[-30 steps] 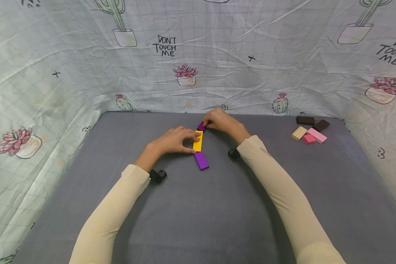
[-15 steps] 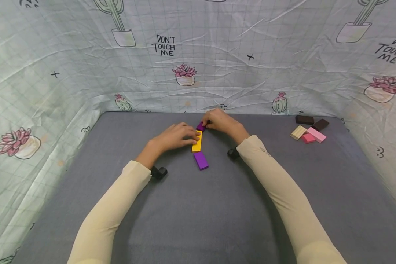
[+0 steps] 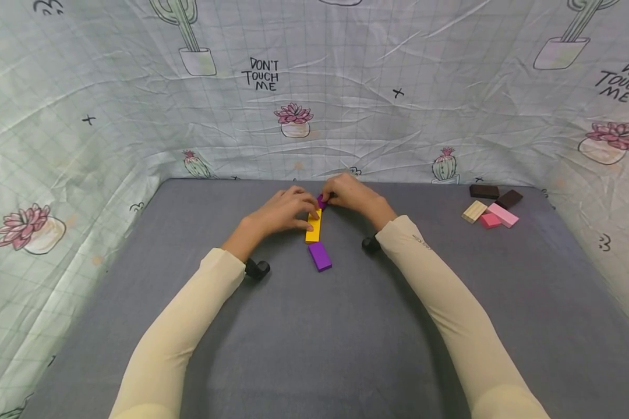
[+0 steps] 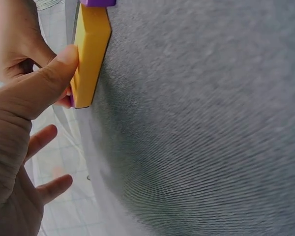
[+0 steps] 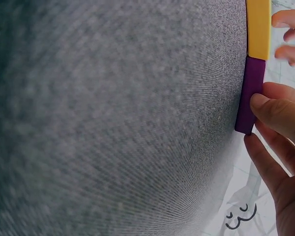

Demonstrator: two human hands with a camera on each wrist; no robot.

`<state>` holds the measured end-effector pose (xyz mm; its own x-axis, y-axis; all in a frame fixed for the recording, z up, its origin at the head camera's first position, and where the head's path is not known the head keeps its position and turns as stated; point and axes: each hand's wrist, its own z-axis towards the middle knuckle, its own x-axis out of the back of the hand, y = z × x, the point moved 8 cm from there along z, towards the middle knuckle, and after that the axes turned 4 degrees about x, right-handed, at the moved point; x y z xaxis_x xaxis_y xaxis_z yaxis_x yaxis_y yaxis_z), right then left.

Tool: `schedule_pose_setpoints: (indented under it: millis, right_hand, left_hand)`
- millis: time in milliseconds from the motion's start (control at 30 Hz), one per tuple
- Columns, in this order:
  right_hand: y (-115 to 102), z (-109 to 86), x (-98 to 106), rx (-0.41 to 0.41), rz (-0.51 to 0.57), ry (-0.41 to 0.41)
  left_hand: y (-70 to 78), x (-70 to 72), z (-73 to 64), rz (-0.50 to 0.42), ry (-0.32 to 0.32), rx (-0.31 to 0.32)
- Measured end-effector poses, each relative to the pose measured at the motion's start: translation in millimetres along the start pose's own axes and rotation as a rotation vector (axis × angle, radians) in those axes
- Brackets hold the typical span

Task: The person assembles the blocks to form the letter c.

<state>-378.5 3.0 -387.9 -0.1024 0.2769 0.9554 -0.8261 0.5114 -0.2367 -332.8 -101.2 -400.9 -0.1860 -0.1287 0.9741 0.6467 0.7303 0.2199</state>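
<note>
A yellow block [image 3: 313,234] lies flat on the grey table between two purple blocks. My left hand [image 3: 288,212] is over it; in the left wrist view the thumb [image 4: 68,55] rests on the top face while two other fingers spread apart beyond it. My right hand [image 3: 348,192] pinches the far purple block [image 5: 250,83] between thumb and fingers. In the right wrist view, this block's end meets the end of the yellow block [image 5: 258,29]. The near purple block [image 3: 320,256] lies slightly angled at the yellow block's other end, with neither hand on it.
At the back right lie two dark brown blocks [image 3: 484,191], a light wood-coloured block [image 3: 474,211], a pink block [image 3: 503,215] and a red-pink block [image 3: 490,220]. A cactus-print cloth [image 3: 346,134] stands behind the table and along its sides.
My left hand has shifted forward along the yellow block, its thumb leaving the near end for the top face. The right hand stays at the far purple block.
</note>
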Motion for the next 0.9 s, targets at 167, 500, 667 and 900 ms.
schedule_pose_setpoints:
  millis: [167,500,667,900]
  right_hand:
    - [-0.5,0.6,-1.3,0.003,0.001,-0.002]
    - [-2.3,0.1,0.9,0.007,-0.013,-0.011]
    - [-1.6,-0.2,0.7,0.013,-0.014,-0.012]
    - [-0.2,-0.2,-0.6,-0.002,0.001,-0.02]
  left_hand:
    - [-0.7,2.2,2.8,0.02,-0.031,0.017]
    - [-5.3,2.0,8.3,0.037,-0.078,0.006]
    - [-5.0,5.4,8.4,0.033,-0.083,-0.011]
    - [-6.0,6.3,9.7,0.061,-0.069,-0.023]
